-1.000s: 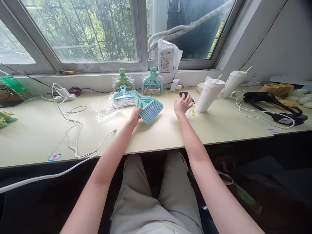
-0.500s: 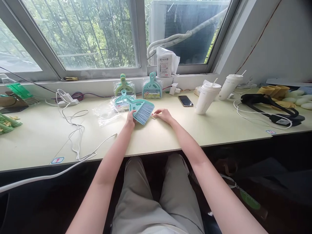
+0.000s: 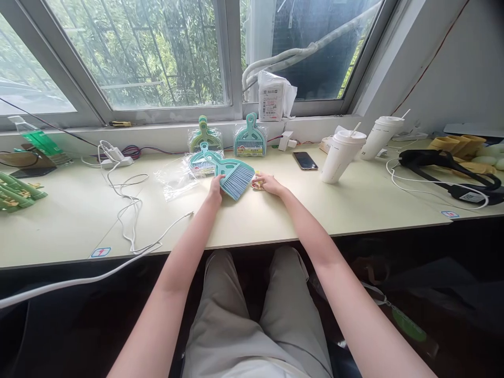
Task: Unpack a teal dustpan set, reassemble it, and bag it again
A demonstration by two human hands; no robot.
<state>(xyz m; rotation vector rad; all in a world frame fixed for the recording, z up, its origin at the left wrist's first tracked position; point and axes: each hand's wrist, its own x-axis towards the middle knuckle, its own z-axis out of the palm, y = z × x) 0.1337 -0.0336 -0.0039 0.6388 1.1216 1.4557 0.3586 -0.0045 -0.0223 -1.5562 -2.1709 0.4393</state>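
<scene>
A teal dustpan with its small brush [image 3: 237, 179] is tilted above the table, bristles facing me. My left hand [image 3: 216, 189] is closed around its left edge. Just to its right, my right hand [image 3: 271, 184] pinches a small red and yellow printed label [image 3: 258, 182], partly hidden by the fingers. Behind the held set lies another teal set [image 3: 202, 157] in clear wrap. A green wrapped set [image 3: 203, 137] and a teal wrapped set [image 3: 251, 140] lean against the wall under the window.
Crumpled clear plastic [image 3: 173, 181] and white cables [image 3: 132, 210] lie to the left. On the right are a phone [image 3: 304, 160], two white cups with straws [image 3: 340, 157] and a black headset strap [image 3: 441, 173]. The table's front edge [image 3: 268, 242] runs above my knees.
My right hand has shifted slightly, and more of the label shows at its fingertips. The left hand still holds the dustpan and brush. The whole view has moved a little.
</scene>
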